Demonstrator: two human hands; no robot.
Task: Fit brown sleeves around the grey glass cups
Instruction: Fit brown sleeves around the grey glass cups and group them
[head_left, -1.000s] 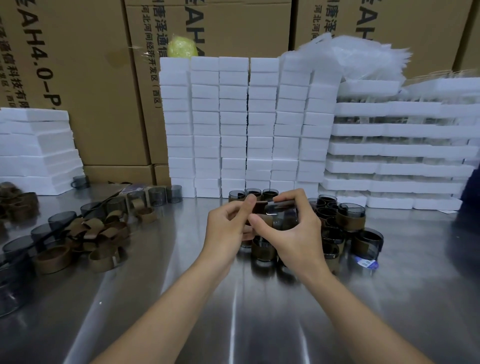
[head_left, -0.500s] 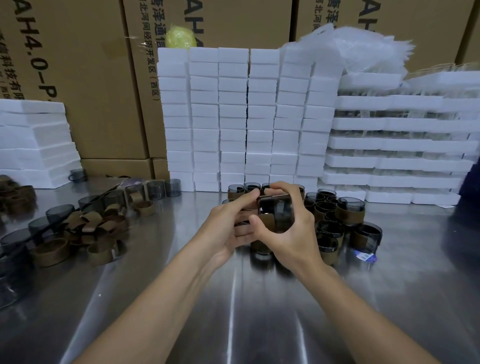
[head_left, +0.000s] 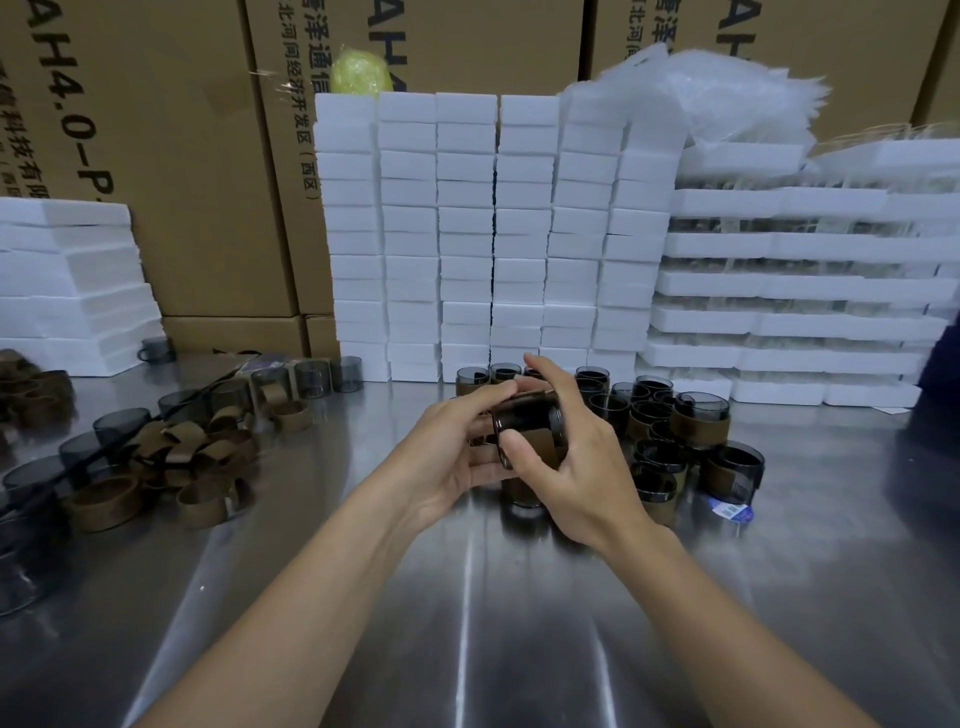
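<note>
Both hands meet over the middle of the steel table (head_left: 467, 623). A grey glass cup (head_left: 524, 418) lies tilted between them, with a brown sleeve (head_left: 540, 452) around its lower part. My left hand (head_left: 452, 452) grips the cup from the left, thumb on top. My right hand (head_left: 576, 457) wraps it from the right, thumb pressed on the glass near the sleeve. Behind and right of the hands stands a cluster of sleeved cups (head_left: 696, 421). Loose brown sleeves (head_left: 176, 457) and bare grey cups (head_left: 311, 376) lie at the left.
Stacks of white foam blocks (head_left: 493, 234) rise right behind the cups, with flat foam trays (head_left: 789, 291) at the right and more foam (head_left: 67, 280) at the left. Cardboard boxes (head_left: 182, 156) form the back wall. A small blue-white label (head_left: 732, 512) lies by the right cups.
The cup has tipped so its rim faces me more, and the sleeve sits further along it. My right thumb has shifted onto the glass. The hands stayed above the cup cluster.
</note>
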